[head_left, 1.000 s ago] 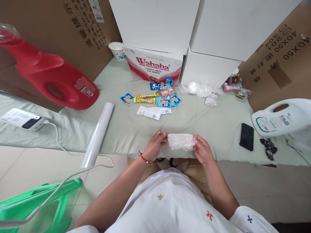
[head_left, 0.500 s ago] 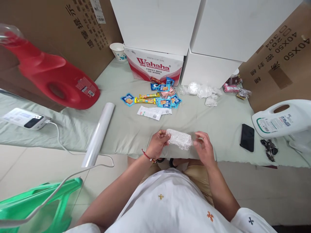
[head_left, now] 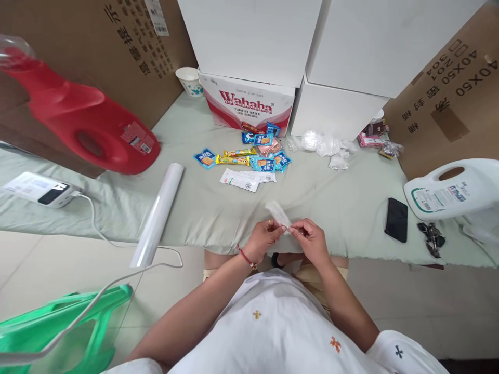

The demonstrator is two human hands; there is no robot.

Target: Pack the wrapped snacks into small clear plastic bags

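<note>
My left hand (head_left: 263, 239) and my right hand (head_left: 311, 240) meet close together above the front edge of the pale green cloth (head_left: 351, 202). Both pinch a small packet wrapped in clear plastic film (head_left: 278, 213), which sticks up and away from my fingers, end-on to me. A red string bracelet sits on my left wrist. A roll of clear film (head_left: 158, 214) lies to the left, overhanging the cloth's edge. Farther back lies a pile of snack packets (head_left: 260, 156) with a white sachet (head_left: 245, 179) in front of it.
A red jug (head_left: 83, 124) lies at left, a white jug (head_left: 454, 189) at right with a black phone (head_left: 396, 219) and keys (head_left: 431, 236) beside it. Crumpled plastic (head_left: 325, 145), a Wahaha carton (head_left: 249, 106), white boxes, a paper cup (head_left: 189, 80), a charger (head_left: 39, 189) and green bag (head_left: 66, 324) surround.
The wrapped packet, held broadside between my spread hands a second ago, has been turned end-on. My hands have come together and now pinch its near end.
</note>
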